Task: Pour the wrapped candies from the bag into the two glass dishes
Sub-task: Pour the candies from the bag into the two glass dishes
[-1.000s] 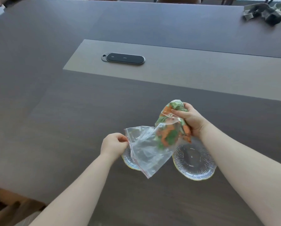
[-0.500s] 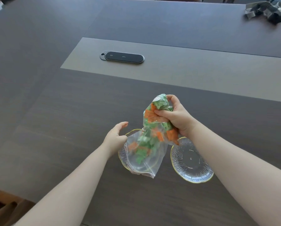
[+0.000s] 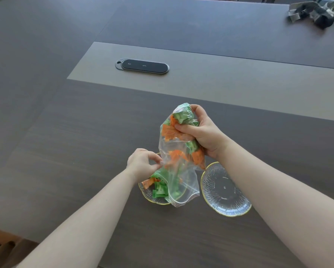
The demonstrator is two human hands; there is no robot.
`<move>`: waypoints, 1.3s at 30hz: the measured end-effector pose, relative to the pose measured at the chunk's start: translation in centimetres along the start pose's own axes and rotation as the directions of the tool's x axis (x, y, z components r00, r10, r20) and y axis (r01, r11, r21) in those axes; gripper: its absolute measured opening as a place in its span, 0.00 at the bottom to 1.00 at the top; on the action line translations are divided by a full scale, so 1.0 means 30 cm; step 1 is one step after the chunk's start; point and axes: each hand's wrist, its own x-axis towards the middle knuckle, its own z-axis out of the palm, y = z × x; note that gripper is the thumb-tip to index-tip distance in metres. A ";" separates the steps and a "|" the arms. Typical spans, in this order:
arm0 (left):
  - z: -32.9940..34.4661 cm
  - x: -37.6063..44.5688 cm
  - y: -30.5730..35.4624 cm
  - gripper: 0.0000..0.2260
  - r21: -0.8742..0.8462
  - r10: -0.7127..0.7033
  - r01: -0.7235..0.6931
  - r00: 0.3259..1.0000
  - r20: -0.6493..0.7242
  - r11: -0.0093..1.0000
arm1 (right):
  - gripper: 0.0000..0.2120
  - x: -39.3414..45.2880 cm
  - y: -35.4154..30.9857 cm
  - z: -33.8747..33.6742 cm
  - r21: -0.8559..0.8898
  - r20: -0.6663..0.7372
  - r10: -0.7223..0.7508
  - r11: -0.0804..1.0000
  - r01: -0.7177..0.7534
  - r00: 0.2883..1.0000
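Note:
A clear plastic bag point(image 3: 176, 151) of green and orange wrapped candies hangs mouth down over the left glass dish point(image 3: 149, 198). My right hand point(image 3: 203, 132) grips the bag's upper, closed end. My left hand point(image 3: 143, 163) pinches the bag's edge near its mouth. Several candies point(image 3: 158, 187) lie in the left dish, partly under the bag's mouth. The right glass dish point(image 3: 225, 189), gold-rimmed and ribbed, holds nothing and sits just right of the bag.
A dark oval device point(image 3: 142, 66) lies on the lighter panel of the dark wooden table point(image 3: 65, 151). Dark straps and gear point(image 3: 315, 11) sit at the far right corner. The table's near edge runs at lower left.
The bag tipped more upright with its mouth down. Candies slid down and several dropped into the left dish. My left hand, open half a second ago, took hold of the bag's edge.

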 end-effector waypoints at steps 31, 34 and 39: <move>-0.179 -0.033 0.136 0.13 0.047 -0.004 0.011 0.989 -0.145 0.999 | 0.19 -0.061 0.022 -0.178 0.250 -0.295 0.059 0.968 0.017 0.954; -0.184 -0.022 0.169 0.12 0.078 0.042 -0.031 0.988 -0.150 0.996 | 0.21 -0.079 0.047 -0.215 0.304 -0.348 0.095 0.953 0.016 0.933; -0.178 -0.018 0.255 0.13 0.094 0.112 -0.099 0.985 -0.134 0.991 | 0.29 -0.120 0.061 -0.275 0.367 -0.418 0.149 0.930 0.016 0.896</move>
